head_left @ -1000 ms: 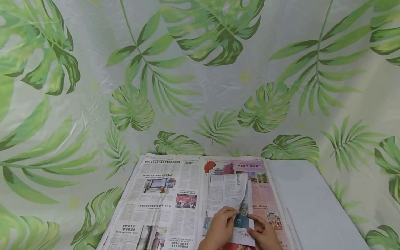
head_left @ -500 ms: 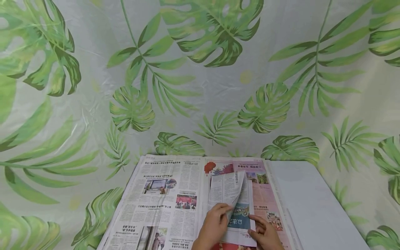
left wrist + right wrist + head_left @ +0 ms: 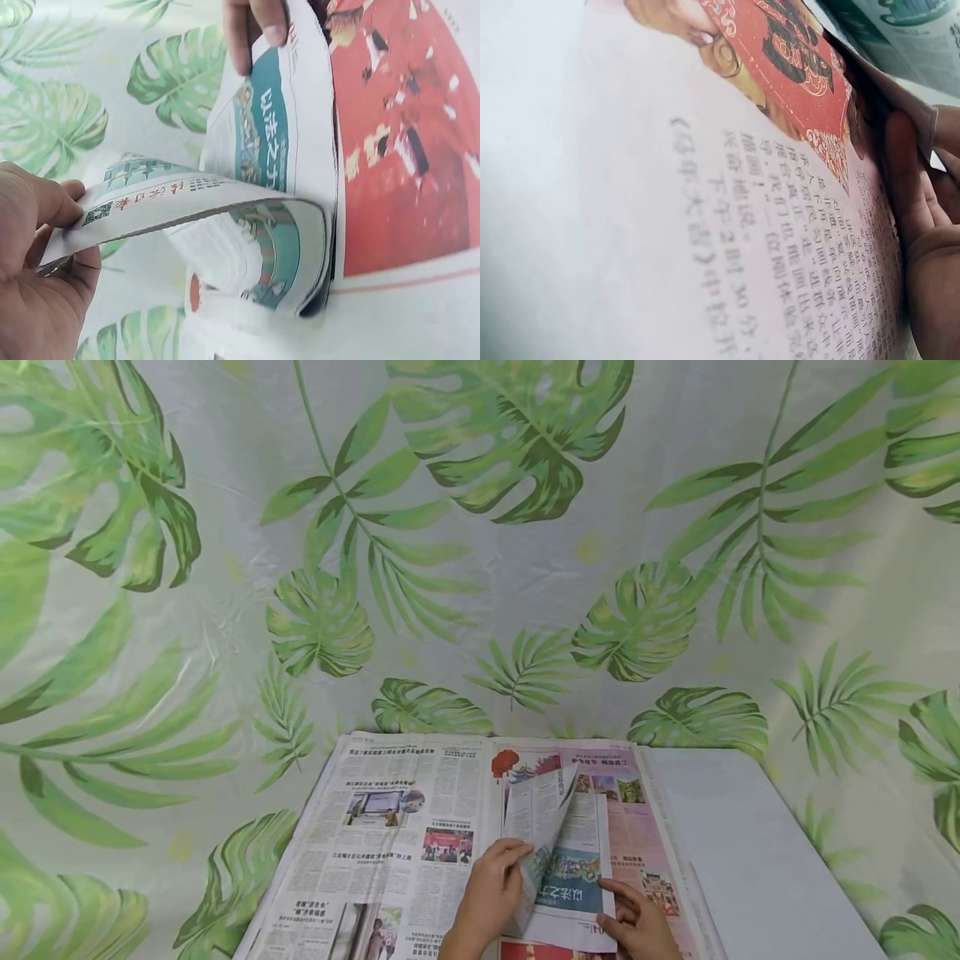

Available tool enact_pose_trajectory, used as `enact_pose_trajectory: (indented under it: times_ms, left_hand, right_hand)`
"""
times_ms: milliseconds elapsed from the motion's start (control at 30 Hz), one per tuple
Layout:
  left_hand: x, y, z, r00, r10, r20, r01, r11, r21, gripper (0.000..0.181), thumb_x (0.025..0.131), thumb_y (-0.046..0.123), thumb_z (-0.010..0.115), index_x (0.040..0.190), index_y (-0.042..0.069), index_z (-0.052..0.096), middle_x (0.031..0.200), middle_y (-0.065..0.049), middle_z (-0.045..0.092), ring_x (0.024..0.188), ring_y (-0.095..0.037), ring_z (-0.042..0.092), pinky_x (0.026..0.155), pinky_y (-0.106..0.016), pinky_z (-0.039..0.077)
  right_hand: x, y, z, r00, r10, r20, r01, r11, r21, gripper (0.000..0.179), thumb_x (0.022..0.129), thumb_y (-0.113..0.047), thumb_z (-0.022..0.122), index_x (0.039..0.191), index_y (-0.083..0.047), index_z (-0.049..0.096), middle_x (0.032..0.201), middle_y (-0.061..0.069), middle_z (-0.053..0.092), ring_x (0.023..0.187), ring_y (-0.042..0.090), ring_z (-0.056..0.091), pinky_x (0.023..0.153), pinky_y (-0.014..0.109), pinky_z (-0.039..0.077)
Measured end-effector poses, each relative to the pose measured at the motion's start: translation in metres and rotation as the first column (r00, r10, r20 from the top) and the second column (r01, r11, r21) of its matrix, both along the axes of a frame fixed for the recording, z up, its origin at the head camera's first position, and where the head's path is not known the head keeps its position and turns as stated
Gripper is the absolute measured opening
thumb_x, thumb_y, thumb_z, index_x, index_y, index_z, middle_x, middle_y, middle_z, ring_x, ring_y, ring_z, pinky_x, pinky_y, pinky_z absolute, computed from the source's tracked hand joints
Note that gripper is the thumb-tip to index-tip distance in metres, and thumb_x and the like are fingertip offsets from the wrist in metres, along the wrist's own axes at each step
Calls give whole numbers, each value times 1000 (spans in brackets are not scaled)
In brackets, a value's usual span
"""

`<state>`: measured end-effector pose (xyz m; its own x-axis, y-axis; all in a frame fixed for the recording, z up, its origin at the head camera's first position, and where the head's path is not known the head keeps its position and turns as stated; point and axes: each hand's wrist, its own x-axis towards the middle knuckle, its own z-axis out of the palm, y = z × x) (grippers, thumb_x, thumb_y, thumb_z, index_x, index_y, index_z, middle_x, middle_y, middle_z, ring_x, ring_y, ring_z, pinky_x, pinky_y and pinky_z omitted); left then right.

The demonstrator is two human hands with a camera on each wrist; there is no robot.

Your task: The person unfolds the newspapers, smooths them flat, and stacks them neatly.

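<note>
A small folded newspaper (image 3: 576, 893) with a teal picture panel lies on the right page of a large spread newspaper (image 3: 405, 827). My left hand (image 3: 487, 887) pinches the near left part of its upper page (image 3: 542, 814), which is lifted and curled to the left. In the left wrist view, thumb and fingers of that hand (image 3: 45, 255) grip the sheet edge, and the curved fold is visible. My right hand (image 3: 636, 920) holds the folded newspaper's right edge near its lower corner. In the right wrist view, the right hand's thumb (image 3: 904, 154) is against the paper edge.
Right of the newspapers is a plain white surface (image 3: 765, 852). A leaf-patterned sheet (image 3: 525, 552) hangs behind and surrounds the work area. Red printed pictures (image 3: 405, 135) show on the large newspaper beneath.
My left hand has moved left and slightly up, drawing the upper page with it and uncovering more of the teal panel. My right hand has stayed nearly in place on the right edge.
</note>
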<state>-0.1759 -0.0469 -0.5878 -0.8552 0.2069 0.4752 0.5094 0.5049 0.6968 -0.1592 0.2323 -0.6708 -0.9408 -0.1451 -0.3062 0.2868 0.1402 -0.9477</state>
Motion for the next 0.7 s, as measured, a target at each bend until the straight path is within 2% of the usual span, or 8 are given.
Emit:
enact_pose_trajectory:
  times_ms: [200, 467, 700]
  left_hand:
    - [0, -13, 2, 999, 37, 23, -38, 999, 13, 33, 95, -9, 58, 120, 3, 75, 121, -6, 71, 113, -21, 70, 92, -32, 59]
    - [0, -29, -4, 992, 73, 101, -76, 997, 21, 35, 97, -7, 58, 126, 7, 73, 126, -4, 69, 118, -23, 68, 94, -33, 58]
    - [1, -39, -7, 985, 142, 101, -143, 990, 4, 35, 95, -6, 62, 125, 8, 73, 126, -6, 71, 118, -25, 69, 98, -41, 57]
  right_hand:
    - [-1, 2, -2, 1000, 7, 2, -7, 1000, 0, 74, 90, -15, 77, 153, 0, 42, 61, -1, 46, 44, 12, 37, 44, 28, 43]
    - [0, 0, -1, 1000, -1, 2, 1, 1000, 10, 73, 91, -15, 76, 153, 1, 41, 63, 0, 51, 45, 12, 34, 43, 28, 41]
    - [0, 1, -1, 1000, 4, -2, -4, 1000, 10, 73, 91, -16, 76, 153, 1, 41, 62, 0, 50, 44, 11, 33, 43, 28, 41]
